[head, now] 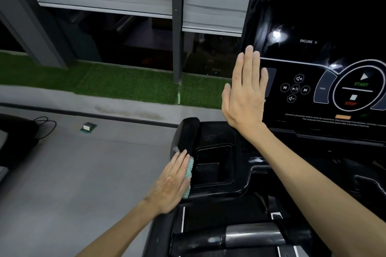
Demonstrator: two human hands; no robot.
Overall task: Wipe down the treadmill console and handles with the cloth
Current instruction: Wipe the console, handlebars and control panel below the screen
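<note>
Left hand (170, 183) grip flat, fingers straight, pressing teal cloth (189, 171) on left edge of tray (217, 183). Right hand (244, 94) grip open, empty, palm on console (313, 48) border. Judged early: screen, front handle (250, 236) seemingly unwiped.
</note>
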